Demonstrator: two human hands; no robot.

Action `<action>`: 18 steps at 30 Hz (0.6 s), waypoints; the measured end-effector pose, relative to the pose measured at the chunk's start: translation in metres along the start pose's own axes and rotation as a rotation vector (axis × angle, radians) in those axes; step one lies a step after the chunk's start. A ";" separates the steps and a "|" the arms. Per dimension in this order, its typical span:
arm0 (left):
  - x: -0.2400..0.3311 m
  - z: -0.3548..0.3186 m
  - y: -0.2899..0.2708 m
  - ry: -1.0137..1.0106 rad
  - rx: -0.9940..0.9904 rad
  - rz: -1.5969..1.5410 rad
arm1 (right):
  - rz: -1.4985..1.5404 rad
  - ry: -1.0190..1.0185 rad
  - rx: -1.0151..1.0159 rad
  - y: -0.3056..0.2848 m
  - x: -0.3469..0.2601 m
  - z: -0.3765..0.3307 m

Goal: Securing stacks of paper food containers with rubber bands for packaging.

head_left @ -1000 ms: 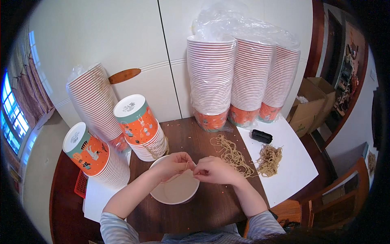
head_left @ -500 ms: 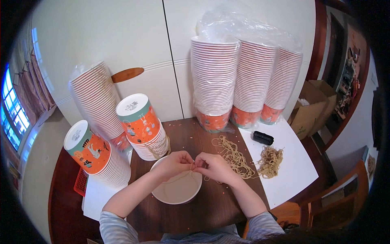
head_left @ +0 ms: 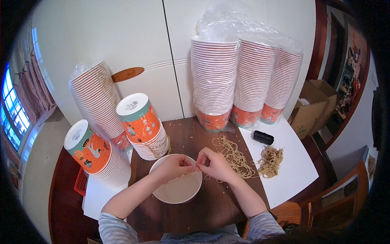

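Note:
A thin tan cord [head_left: 187, 175] runs between my two hands above an open white paper bucket [head_left: 177, 193]. My left hand [head_left: 174, 168] pinches it over the bucket's far part. Close beside it, at the bucket's right rim, my right hand [head_left: 216, 166] pinches the cord too, thumb and forefinger pressed together. The exact crossing of the cord at the fingertips is too small to make out. Just right of my right hand lies a loose heap of tan cords [head_left: 235, 157] on the brown table [head_left: 162, 217].
Upturned orange-and-green bucket stacks stand left [head_left: 95, 156] and back left [head_left: 140, 124], the latter with cords draped on its side. Plastic-wrapped stacks [head_left: 215, 77] rise at the back. On the right white sheet [head_left: 288, 179] rest a second cord bundle [head_left: 270, 162] and a black object [head_left: 263, 137].
My hands have shifted slightly apart at the fingertips, the left one a little lower. More of the bucket's far rim shows now. The cord remains between them.

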State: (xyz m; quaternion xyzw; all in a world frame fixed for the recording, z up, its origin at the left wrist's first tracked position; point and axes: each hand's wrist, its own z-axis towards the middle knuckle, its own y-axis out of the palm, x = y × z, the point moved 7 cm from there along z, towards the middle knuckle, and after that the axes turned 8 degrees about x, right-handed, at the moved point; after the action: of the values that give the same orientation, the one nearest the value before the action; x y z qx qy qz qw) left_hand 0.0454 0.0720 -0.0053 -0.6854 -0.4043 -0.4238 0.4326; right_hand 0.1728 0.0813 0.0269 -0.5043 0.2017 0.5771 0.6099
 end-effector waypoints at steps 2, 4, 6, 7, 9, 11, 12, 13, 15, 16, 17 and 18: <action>0.001 -0.001 0.000 0.045 0.040 0.010 | 0.010 0.036 -0.010 0.001 0.002 0.000; -0.001 -0.001 0.003 0.073 0.014 0.023 | 0.034 0.045 -0.014 0.001 0.006 0.000; 0.001 -0.002 0.006 0.100 -0.011 0.035 | 0.036 0.065 -0.036 0.002 0.008 0.000; 0.004 -0.004 0.007 0.114 0.012 0.073 | 0.038 0.085 -0.059 0.003 0.010 0.000; 0.004 -0.003 0.008 0.129 0.034 0.110 | 0.060 0.085 -0.070 0.003 0.012 -0.001; -0.003 0.001 0.010 0.120 0.019 0.066 | 0.080 0.086 -0.081 0.003 0.014 -0.001; -0.005 0.001 0.010 0.119 0.020 0.066 | 0.125 0.108 -0.102 0.004 0.016 -0.001; -0.005 0.002 0.010 0.129 0.012 0.056 | 0.169 0.130 -0.122 0.006 0.018 -0.001; -0.007 0.003 0.011 0.139 0.003 0.045 | 0.199 0.141 -0.134 0.009 0.020 -0.001; -0.008 0.003 0.011 0.136 0.006 0.027 | 0.227 0.152 -0.144 0.010 0.021 -0.001; -0.008 0.004 0.010 0.133 0.010 0.009 | 0.227 0.152 -0.145 0.010 0.021 -0.001; -0.009 0.004 0.011 0.133 0.010 0.009 | 0.255 0.167 -0.157 0.011 0.022 -0.002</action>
State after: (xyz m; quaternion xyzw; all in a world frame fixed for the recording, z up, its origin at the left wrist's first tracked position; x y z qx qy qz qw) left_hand 0.0533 0.0707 -0.0169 -0.6553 -0.3740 -0.4644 0.4638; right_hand 0.1685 0.0889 0.0038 -0.5668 0.2683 0.6200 0.4716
